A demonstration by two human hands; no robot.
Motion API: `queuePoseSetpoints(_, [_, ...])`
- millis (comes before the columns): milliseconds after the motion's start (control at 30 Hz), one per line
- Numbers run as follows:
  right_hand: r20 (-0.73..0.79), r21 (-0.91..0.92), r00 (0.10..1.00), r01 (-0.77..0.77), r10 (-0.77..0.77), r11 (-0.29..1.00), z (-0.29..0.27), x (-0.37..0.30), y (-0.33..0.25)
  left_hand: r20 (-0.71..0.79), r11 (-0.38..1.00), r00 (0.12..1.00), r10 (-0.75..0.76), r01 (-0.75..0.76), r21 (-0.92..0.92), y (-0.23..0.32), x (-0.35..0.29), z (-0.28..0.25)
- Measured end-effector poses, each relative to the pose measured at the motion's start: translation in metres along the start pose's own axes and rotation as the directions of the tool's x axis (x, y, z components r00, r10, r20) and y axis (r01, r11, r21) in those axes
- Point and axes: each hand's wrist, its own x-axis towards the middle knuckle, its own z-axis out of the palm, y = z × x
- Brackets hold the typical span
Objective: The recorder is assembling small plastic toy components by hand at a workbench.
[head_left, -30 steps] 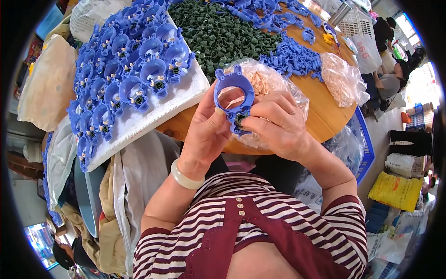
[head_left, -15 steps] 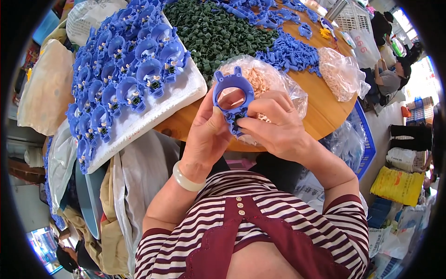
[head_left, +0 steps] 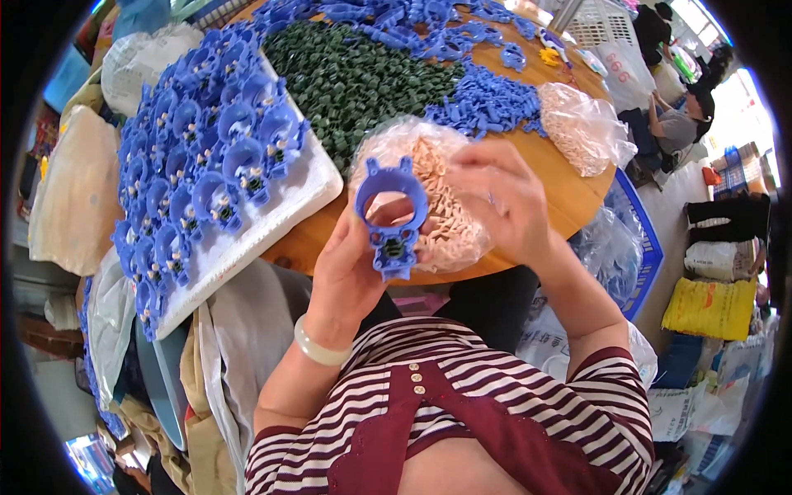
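Note:
My left hand (head_left: 342, 268) grips a blue plastic ring-shaped part (head_left: 393, 179), upright above the table's near edge. Two small prongs stand at the ring's top, and a dark green piece (head_left: 394, 249) sits in its lower block. Over the right side of an opened clear bag (head_left: 371, 148) hovers my right hand (head_left: 507, 202), its fingers smeared by motion; whether they hold anything cannot be made out. Many small pale pink pieces (head_left: 445, 223) fill that bag, just behind the blue part.
To the left, a white foam board (head_left: 309, 186) carries rows of similar blue parts (head_left: 210, 194). Dark green pieces (head_left: 355, 82) and small blue pieces (head_left: 487, 99) lie heaped on the round wooden table (head_left: 569, 190). Another bag of pink pieces (head_left: 573, 128) rests at right, above a blue crate (head_left: 648, 256).
My right hand has left the blue part and moved up and right, over the bag. The left hand holds the part slightly lower and further left, with its green piece now exposed.

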Motion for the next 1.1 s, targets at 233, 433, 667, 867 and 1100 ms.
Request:
queuePoseSetpoints(233, [-0.079,-0.169,0.875,-0.484,0.477,0.859,-0.029,-0.002,0.126,-0.072,0.994,0.997,0.004,0.004,0.111,-0.004,-0.007,-0.001])
queuePoseSetpoints(433, [0.097,-0.468,0.943,-0.24,0.319,0.851,-0.009,0.008,0.147,-0.169,0.995,0.986,0.009,0.008,0.095,-0.009,-0.006,0.0])
queuePoseSetpoints(667, [0.113,-0.426,0.9,-0.339,0.422,0.839,-0.016,0.006,0.141,-0.147,0.994,0.989,0.013,0.004,0.114,-0.004,-0.005,-0.003])
queuePoseSetpoints(867, [0.032,-0.166,0.965,-0.25,0.259,0.954,-0.017,0.014,0.078,-0.134,0.991,0.991,0.026,-0.009,0.131,-0.003,-0.005,-0.013])
queuePoseSetpoints(1100, [0.431,-0.452,0.902,0.193,0.023,0.871,0.029,-0.006,0.044,-0.205,0.992,0.978,0.041,-0.014,0.128,-0.005,-0.006,-0.014])
